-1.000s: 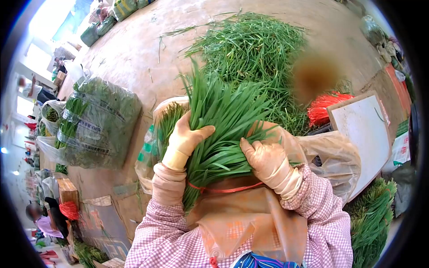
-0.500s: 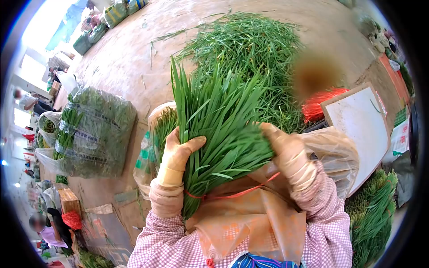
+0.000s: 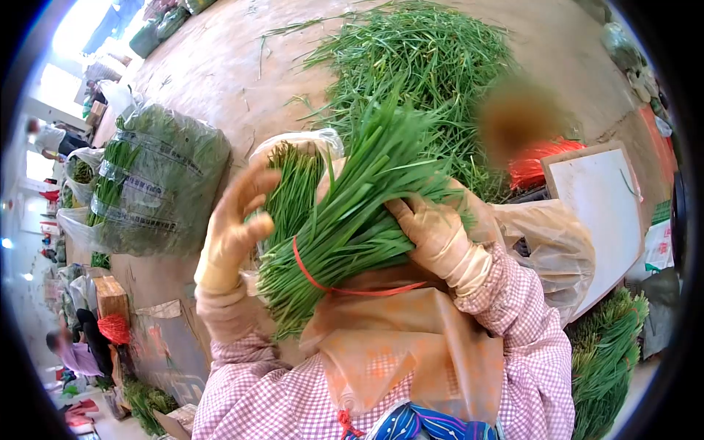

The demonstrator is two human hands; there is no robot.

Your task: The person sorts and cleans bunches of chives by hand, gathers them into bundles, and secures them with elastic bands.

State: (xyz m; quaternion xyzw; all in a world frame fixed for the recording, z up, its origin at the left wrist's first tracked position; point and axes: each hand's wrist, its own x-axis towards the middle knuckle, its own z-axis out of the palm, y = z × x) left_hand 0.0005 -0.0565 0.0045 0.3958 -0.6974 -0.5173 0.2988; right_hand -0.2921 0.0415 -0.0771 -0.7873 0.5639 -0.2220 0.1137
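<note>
A bunch of garlic chives (image 3: 348, 220) lies slantwise over my lap, stems to the lower left and leaf tips to the upper right. A red tie (image 3: 306, 271) crosses its lower part, with one end trailing right. My gloved right hand (image 3: 440, 233) grips the leafy side, thumb on top. Apart from the bunch, my gloved left hand (image 3: 236, 220) is raised at its left, fingers spread and blurred by motion. Behind that hand, more chives (image 3: 293, 176) stand in a plastic-lined container. An orange-brown plastic apron (image 3: 411, 337) covers my lap.
A loose heap of chives (image 3: 418, 66) lies on the floor ahead. Wrapped chives fill a clear plastic pack (image 3: 165, 183) at left. To the right are red ties (image 3: 539, 163), a white board (image 3: 598, 213) and stacked chives (image 3: 609, 359). People sit far left.
My left hand has let go of the chives and moved left, its fingers opening. The bunch has tipped, its stems swinging left, while my right hand has shifted slightly left and down, still gripping the leaves.
</note>
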